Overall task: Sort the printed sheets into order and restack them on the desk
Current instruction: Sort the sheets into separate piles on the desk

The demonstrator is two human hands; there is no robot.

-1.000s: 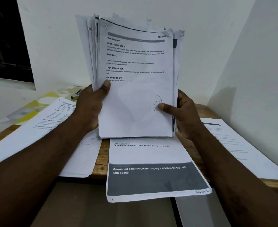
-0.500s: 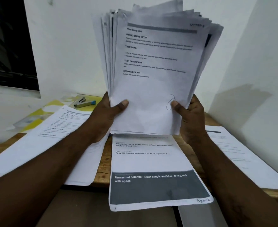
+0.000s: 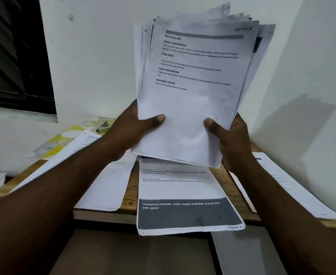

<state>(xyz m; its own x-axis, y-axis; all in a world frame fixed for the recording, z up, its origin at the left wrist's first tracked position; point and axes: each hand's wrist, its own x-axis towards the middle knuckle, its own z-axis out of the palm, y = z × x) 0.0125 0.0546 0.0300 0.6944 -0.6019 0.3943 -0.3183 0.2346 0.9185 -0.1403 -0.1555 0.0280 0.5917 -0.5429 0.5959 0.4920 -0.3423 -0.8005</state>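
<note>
Above worktop (image 3: 130,197): left hand (image 3: 131,132) and right hand (image 3: 232,139) grip fanned stack (image 3: 193,96); few sheets (image 3: 183,189) laid on worktop. Sorting looks early.

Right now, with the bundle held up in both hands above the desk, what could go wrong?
1. The bundle is fanned unevenly at its top, and the left hand and right hand grip only its lower corners; sheets might slip out.
2. The sheet with the dark band overhangs the desk edge; a brush could knock it off.
</note>
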